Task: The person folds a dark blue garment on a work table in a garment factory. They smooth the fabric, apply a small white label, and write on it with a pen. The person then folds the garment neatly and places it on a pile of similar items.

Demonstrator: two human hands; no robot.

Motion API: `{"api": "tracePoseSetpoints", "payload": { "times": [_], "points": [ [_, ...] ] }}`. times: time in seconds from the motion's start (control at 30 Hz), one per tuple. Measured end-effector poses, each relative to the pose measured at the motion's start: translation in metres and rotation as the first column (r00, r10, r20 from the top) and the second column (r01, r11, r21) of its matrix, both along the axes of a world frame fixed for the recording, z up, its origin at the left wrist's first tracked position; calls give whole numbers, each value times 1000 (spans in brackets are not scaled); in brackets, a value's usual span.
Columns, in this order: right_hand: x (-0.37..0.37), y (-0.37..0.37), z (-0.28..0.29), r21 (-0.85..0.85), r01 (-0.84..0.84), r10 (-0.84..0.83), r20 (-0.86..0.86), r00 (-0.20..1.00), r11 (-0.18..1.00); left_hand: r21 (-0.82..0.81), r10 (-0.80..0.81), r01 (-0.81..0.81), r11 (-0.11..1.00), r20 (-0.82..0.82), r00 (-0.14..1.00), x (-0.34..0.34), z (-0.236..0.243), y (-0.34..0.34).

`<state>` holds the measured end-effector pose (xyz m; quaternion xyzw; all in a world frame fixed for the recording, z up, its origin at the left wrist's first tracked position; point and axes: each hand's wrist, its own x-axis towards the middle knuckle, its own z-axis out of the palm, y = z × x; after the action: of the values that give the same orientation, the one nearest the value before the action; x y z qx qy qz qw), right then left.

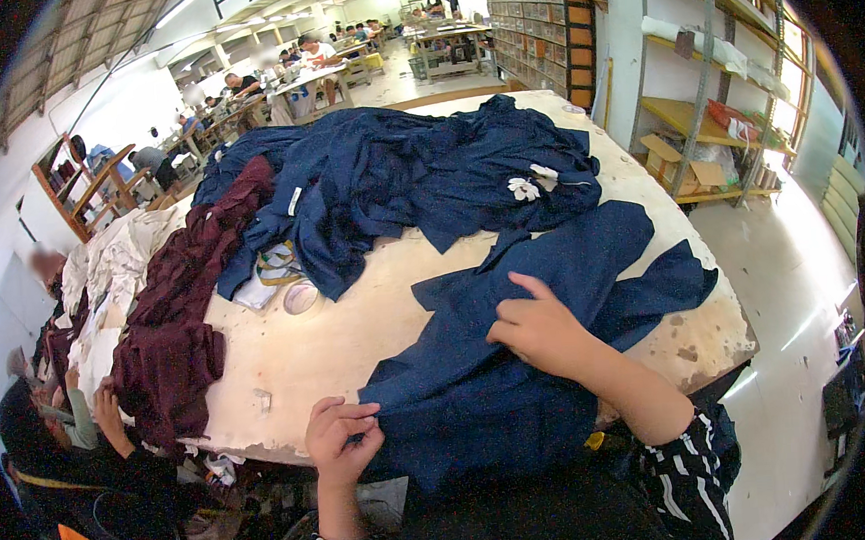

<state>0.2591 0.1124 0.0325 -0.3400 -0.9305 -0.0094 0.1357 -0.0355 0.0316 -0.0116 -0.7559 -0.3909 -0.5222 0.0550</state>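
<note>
A dark blue garment [486, 365] lies in front of me, its lower part hanging over the table's near edge. My left hand [344, 439] pinches the garment's left edge between thumb and fingers. Over the middle of the cloth is my right hand [543, 328], index finger stretched out and the other fingers loosely bent, with nothing visible in it. Whether its fingertips touch the fabric is hard to tell. Beyond lies a large heap of dark blue garments [378, 165], with small white pieces [524, 188] on its right side.
A roll of tape [300, 296] rests on the pale worktable [282, 376]. Maroon garments [185, 302] and cream cloth [110, 272] lie to the left, where another person's hand [110, 414] touches the maroon pile. Metal shelves [688, 110] stand at right; people work at tables behind.
</note>
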Motion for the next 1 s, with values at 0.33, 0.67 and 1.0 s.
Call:
{"api": "tracePoseSetpoints", "payload": {
  "times": [0.33,0.67,1.0],
  "points": [
    [31,-10,2,-185,153,-222,-450,865,971,-31,51,-48,998,107,993,-1,-6,9],
    [36,-40,-15,-63,219,-227,-170,959,974,-68,15,-6,998,132,991,-1,-11,19],
    [33,-37,-51,-126,235,-266,-402,876,964,-85,23,-8,996,180,983,-6,-20,22]
  ]
}}
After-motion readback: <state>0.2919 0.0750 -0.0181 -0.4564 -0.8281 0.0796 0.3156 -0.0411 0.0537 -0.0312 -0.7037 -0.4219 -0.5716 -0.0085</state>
